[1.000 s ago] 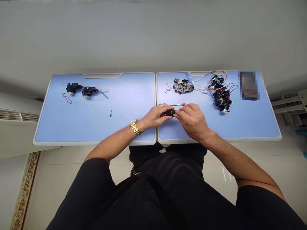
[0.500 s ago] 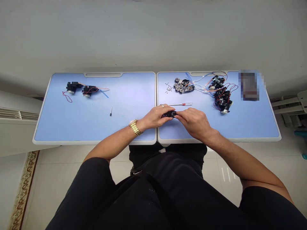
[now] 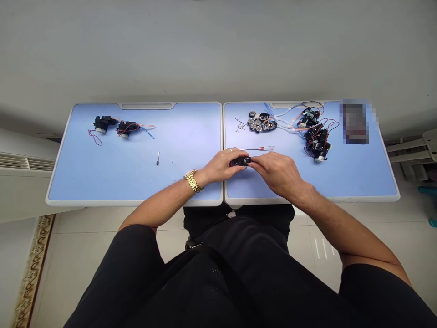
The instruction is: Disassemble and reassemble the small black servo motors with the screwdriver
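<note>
Just right of the seam between two blue tabletops, my left hand grips a small black part with a round, ring-like end. My right hand pinches at the ring end of that part; whether a separate piece is between its fingertips cannot be made out. Behind the hands lies a screwdriver with a clear and red handle. Farther back sit a cluster of round metallic and black parts and a scatter of tiny screws.
Black motor-like units with red wires lie at the right, beside a pixelated dark object. Two similar black units rest on the left table. A short screwdriver bit-like piece lies nearer me.
The black part has tilted slightly in my left hand, so more of its top face shows. My right fingers stay at its ring end with a small shift.
</note>
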The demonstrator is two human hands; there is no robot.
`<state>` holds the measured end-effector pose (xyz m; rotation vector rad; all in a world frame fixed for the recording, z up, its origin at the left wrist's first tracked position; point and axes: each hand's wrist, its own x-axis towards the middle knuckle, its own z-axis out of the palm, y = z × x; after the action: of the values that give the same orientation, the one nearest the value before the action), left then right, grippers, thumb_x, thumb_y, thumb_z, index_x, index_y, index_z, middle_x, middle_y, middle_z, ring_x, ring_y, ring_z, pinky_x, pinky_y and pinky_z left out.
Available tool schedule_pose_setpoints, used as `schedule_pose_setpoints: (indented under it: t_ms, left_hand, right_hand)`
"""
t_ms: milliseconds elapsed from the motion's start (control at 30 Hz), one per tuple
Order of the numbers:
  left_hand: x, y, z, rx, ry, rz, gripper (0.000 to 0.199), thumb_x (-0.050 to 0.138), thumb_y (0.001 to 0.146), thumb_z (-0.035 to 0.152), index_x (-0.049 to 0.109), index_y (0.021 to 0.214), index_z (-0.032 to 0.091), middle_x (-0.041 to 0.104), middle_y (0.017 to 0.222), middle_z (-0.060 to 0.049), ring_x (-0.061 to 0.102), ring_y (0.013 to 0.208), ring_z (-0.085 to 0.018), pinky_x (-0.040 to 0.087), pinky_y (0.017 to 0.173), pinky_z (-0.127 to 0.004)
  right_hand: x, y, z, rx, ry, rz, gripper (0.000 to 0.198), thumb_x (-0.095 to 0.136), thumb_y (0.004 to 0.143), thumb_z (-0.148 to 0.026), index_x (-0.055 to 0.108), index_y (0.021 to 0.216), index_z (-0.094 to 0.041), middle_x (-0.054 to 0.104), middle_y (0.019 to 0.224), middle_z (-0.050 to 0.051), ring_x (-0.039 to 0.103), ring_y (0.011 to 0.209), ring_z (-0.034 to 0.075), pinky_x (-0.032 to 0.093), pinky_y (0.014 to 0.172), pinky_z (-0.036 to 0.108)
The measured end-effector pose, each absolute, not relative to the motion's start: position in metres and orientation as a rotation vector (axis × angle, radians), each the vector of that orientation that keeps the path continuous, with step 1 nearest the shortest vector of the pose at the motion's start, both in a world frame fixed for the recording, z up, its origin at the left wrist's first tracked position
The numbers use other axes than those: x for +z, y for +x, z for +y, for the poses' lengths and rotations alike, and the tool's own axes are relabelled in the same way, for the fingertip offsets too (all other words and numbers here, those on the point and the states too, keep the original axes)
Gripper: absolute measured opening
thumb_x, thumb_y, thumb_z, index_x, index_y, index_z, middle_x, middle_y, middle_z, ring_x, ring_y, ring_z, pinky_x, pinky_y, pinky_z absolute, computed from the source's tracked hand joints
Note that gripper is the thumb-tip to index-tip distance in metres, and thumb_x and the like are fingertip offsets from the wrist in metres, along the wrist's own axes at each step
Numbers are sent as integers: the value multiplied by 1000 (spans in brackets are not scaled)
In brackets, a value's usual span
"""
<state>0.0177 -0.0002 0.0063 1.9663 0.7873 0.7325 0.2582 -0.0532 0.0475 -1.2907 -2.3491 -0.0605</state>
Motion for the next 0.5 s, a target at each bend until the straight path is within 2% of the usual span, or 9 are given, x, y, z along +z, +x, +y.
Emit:
schedule_pose_setpoints:
  t_ms: [100, 200, 267, 367, 500]
  left_hand:
    - [12, 16, 3, 743, 1905, 837, 37, 82, 94, 27, 79, 130, 23, 80, 114, -7, 71, 97, -20, 58, 92, -36]
    - [16, 13, 8, 748, 1815, 886, 36, 81, 92, 27, 81, 128, 21, 81, 116, -8, 69, 92, -17, 56, 85, -33]
    - [16, 12, 11, 757, 1723, 901, 35, 82, 92, 30, 82, 126, 20, 81, 116, -8, 70, 93, -17, 57, 83, -31]
    - [13, 10, 15, 756, 1556, 884, 39, 87, 90, 36, 82, 123, 16, 80, 103, -7, 68, 84, -15, 57, 75, -28]
    - [6, 9, 19, 711, 1392, 820, 44, 90, 89, 39, 81, 125, 15, 74, 86, -4, 60, 66, -11, 51, 59, -25]
  right_hand:
    - [49, 270, -47, 12, -1276, -2102, 23, 66, 112, -34, 85, 105, -24, 87, 93, 6, 77, 81, 24, 55, 78, 39]
    - [36, 287, -36, 69, -1338, -1902, 22, 66, 111, -35, 85, 106, -25, 88, 97, 6, 77, 83, 25, 58, 81, 41]
    - [21, 298, -25, 163, -1401, -1938, 23, 64, 111, -36, 85, 109, -26, 88, 103, 7, 78, 94, 28, 59, 90, 45]
    - [-1, 309, -8, 241, -1461, -2096, 25, 67, 106, -36, 85, 117, -23, 85, 118, 12, 72, 108, 34, 56, 97, 52]
    - [-9, 311, 5, 266, -1518, -2197, 22, 63, 106, -34, 83, 110, -24, 80, 113, 14, 66, 107, 35, 52, 96, 52]
